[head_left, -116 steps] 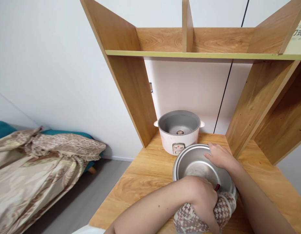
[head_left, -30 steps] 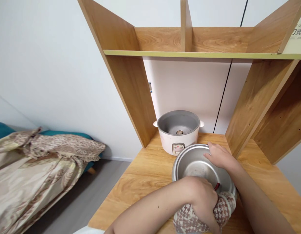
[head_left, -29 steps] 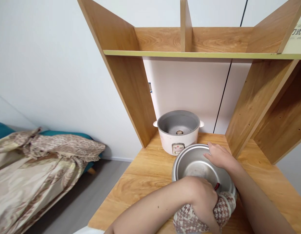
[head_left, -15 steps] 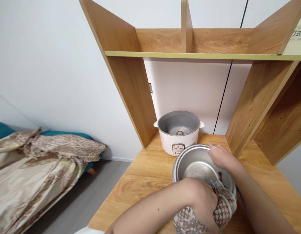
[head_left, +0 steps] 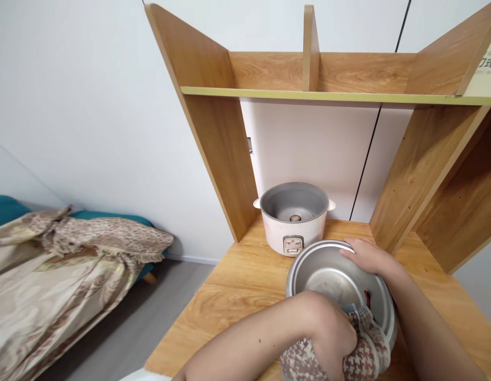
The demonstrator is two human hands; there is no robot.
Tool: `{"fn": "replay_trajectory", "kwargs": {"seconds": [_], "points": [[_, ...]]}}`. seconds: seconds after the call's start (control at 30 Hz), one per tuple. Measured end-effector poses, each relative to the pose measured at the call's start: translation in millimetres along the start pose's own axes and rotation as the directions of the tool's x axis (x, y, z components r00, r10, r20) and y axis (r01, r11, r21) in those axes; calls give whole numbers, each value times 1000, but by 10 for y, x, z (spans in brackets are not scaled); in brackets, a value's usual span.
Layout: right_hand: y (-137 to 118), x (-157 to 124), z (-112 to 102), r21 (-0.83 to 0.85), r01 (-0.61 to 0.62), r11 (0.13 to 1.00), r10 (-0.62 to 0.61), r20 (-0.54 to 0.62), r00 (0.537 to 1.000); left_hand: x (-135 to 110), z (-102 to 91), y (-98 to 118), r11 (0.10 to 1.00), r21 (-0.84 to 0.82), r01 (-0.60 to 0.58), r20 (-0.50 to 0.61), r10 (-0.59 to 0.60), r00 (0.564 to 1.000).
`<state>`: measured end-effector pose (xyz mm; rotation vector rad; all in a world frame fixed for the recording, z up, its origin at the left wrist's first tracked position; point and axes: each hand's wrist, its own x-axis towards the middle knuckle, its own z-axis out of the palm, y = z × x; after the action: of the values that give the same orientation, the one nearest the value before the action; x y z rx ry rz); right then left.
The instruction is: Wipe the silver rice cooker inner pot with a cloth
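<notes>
A metal inner pot point(head_left: 328, 283) is tilted towards me over the wooden desk, its inside facing up. My right hand point(head_left: 364, 255) grips its far right rim, fingers over the edge and thumb hidden. My left hand point(head_left: 335, 338) is closed around a brown-and-white patterned cloth point(head_left: 366, 349), pressed at the pot's near rim and inside wall; its fingertips are hidden. A small dark red mark or piece point(head_left: 367, 298) shows on the inner wall beside the cloth. Behind the pot stands a white rice cooker body point(head_left: 279, 235), lidless, its heating plate bare.
The wooden desk point(head_left: 213, 312) carries a shelf unit point(head_left: 269, 94) with upright side panels close around the cooker. A printed box point(head_left: 487, 69) sits at the upper right. To the left are a cloth-covered sofa or bed point(head_left: 90, 275) and grey floor point(head_left: 169, 286).
The pot has shifted slightly right and down, with my right hand still on its rim. My left hand and the cloth have moved a little along the near side. The view has shifted slightly.
</notes>
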<state>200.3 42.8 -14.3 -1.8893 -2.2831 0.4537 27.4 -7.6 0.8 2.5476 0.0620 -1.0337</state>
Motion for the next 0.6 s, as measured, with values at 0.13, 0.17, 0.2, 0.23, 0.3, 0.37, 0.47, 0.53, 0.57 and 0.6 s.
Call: {"fn": "replay_trajectory", "kwargs": {"seconds": [0.13,0.17,0.2,0.23,0.3,0.37,0.47,0.53,0.57,0.6], "points": [[20,52,26,40,48,998,-48,-11,999,8,9,-18,999,-38,8,3,-8,1000],[23,61,35,42,48,998,-48,-16,999,7,13,-19,999,-41,12,-5,-12,1000],[27,68,42,42,45,998,-44,-19,999,6,17,-18,999,-42,16,-13,-16,1000],[32,73,49,42,39,998,-38,-21,999,3,18,-15,999,-40,22,-20,-23,1000],[45,78,55,42,23,999,-22,-15,1000,-6,15,-1,999,-38,37,-34,-39,999],[58,76,53,46,3,999,-3,5,1000,-18,5,20,999,-23,48,-32,-49,998],[66,60,42,43,-32,999,30,50,998,-31,-12,52,998,14,65,0,-65,998],[65,45,37,33,-64,997,62,75,995,-34,-14,62,998,16,67,7,-67,998],[64,38,36,25,-84,996,82,84,993,-34,-11,62,998,6,62,-5,-62,998],[62,32,36,16,-104,994,102,90,991,-32,-6,61,999,-9,52,-23,-53,998]]}}
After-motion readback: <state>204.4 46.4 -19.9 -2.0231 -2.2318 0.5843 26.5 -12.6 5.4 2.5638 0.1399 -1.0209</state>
